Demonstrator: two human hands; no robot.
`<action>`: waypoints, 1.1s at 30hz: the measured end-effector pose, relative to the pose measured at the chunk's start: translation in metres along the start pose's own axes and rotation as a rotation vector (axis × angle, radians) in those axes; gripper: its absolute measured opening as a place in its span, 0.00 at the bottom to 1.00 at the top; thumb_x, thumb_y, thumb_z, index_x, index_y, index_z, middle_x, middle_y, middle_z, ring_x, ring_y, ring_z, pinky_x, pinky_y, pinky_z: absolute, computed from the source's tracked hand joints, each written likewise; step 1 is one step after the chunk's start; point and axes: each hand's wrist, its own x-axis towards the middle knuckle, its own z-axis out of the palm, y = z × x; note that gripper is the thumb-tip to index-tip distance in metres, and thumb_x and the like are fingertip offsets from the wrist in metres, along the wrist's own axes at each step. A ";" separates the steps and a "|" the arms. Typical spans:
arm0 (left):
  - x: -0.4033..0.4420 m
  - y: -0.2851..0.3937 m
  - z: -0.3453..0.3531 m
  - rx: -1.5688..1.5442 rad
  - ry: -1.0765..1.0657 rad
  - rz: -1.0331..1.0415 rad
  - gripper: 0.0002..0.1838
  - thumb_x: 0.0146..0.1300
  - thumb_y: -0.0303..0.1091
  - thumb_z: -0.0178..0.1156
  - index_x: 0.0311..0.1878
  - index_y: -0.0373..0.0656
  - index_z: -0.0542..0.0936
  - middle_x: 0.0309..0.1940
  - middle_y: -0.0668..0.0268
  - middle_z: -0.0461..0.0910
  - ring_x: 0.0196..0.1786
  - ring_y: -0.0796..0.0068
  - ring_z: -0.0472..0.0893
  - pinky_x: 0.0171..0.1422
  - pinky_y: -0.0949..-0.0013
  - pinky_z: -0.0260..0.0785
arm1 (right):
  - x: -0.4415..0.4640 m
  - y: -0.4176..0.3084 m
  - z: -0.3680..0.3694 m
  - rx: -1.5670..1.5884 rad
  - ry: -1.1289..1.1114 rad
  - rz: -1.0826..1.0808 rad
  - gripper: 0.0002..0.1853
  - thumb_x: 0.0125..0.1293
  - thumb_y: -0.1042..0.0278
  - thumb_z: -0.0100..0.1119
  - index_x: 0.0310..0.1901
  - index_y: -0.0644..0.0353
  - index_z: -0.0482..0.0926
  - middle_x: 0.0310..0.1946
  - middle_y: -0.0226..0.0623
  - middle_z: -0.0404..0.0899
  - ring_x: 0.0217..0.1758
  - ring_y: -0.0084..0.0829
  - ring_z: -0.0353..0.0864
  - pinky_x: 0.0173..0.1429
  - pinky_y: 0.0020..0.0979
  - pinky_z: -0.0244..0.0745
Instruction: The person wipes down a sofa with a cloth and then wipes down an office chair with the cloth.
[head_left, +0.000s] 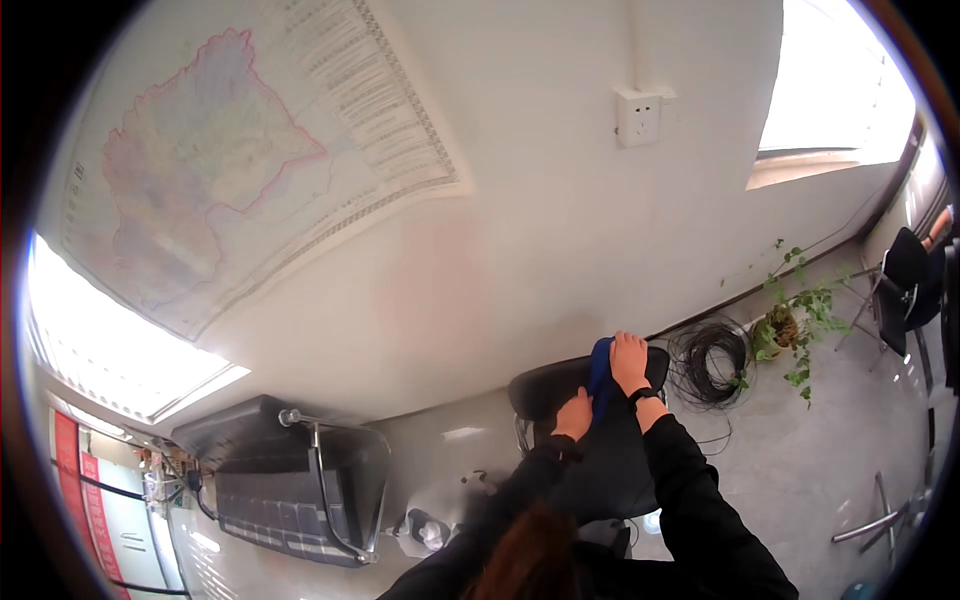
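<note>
Blue elongated cloth (600, 375), one piece, lay over the backrest (537, 392) of one black padded chair (615, 470). Two hands touched it: left hand (574, 413) near, right hand (629, 363) far; whether either gripped it could not be told. One black cable coil (708, 362) and one green potted plant (776, 332) stood right.

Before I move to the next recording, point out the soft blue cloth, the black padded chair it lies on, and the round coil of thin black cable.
Blue cloth (600, 371): head view, on its exposed upper part.
Black chair (543, 390): head view, left part of its backrest.
Cable coil (738, 350): head view, right side of its ring.
</note>
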 end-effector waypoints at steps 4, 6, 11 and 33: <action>0.004 -0.023 -0.015 -0.055 -0.009 0.088 0.14 0.74 0.41 0.51 0.46 0.39 0.71 0.31 0.45 0.83 0.36 0.38 0.83 0.41 0.40 0.75 | -0.002 -0.004 0.005 -0.033 0.054 -0.018 0.10 0.69 0.63 0.53 0.44 0.59 0.78 0.39 0.43 0.81 0.49 0.46 0.79 0.61 0.46 0.67; 0.013 -0.037 -0.020 -0.049 -0.036 0.120 0.13 0.74 0.41 0.51 0.47 0.39 0.71 0.32 0.46 0.83 0.36 0.39 0.83 0.40 0.41 0.76 | 0.002 -0.011 0.006 -0.080 0.054 -0.010 0.10 0.69 0.64 0.53 0.44 0.59 0.78 0.38 0.43 0.81 0.49 0.46 0.79 0.61 0.46 0.67; 0.029 -0.059 -0.021 -0.043 -0.063 0.204 0.14 0.73 0.44 0.52 0.46 0.42 0.73 0.31 0.51 0.83 0.36 0.45 0.85 0.39 0.44 0.76 | 0.008 -0.018 0.011 -0.185 -0.086 0.090 0.11 0.71 0.63 0.51 0.43 0.60 0.78 0.40 0.42 0.82 0.49 0.45 0.80 0.63 0.48 0.67; 0.024 -0.057 -0.065 0.003 -0.052 0.197 0.15 0.72 0.45 0.54 0.41 0.41 0.76 0.27 0.52 0.84 0.34 0.46 0.85 0.36 0.46 0.77 | 0.015 -0.014 0.032 -0.215 -0.079 0.170 0.11 0.71 0.62 0.51 0.39 0.59 0.80 0.39 0.41 0.83 0.50 0.45 0.79 0.61 0.47 0.66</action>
